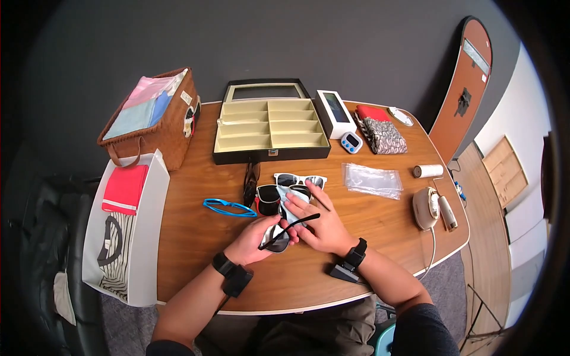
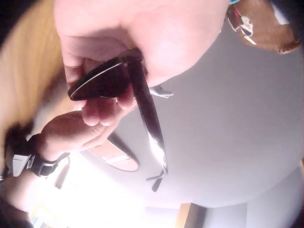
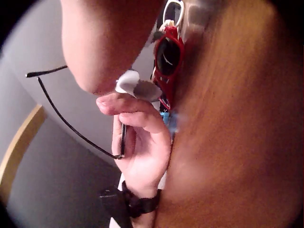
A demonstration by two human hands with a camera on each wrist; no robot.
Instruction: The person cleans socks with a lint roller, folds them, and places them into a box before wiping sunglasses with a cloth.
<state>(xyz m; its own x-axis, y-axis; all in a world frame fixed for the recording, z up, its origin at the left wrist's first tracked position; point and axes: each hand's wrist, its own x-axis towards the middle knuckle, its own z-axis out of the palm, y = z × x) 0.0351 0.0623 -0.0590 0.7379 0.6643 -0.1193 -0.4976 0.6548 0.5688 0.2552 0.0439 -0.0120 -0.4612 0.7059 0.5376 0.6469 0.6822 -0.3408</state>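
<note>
Tag [image 1: 186,97] on the far-left basket [image 1: 173,142] is too small to read, folks. Left hand [image 1: 248,242] curls round black sunglasses [image 1: 276,239], near middle of the table [image 1: 380,222]; right hand [image 1: 325,230] pinches a pale cloth [image 1: 295,207].

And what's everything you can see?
Held glasses: one, mostly black, front centre
Cloth: one, pale blue, centre
Other glasses: at least four, white, red, blue, dark, centre
Display case: one, black and cream, back
Box: one, white, beside case
Timer: one, white and blue, before box
Fabrics: two, red and patterned, back right
Gadget: one, white, back right
Plastic bags: count unclear, transparent, right
Roller: one, white, right
Corded appliance: one, cream, right edge
Basket with cloths: one, brown, back left
Bin with textiles: one, white, left
Table: one, brown, centre
Tall board: one, brown, right
Wall: one, grey, back
Left hand: one, on held glasses
Right hand: one, fingers on cloth
</note>
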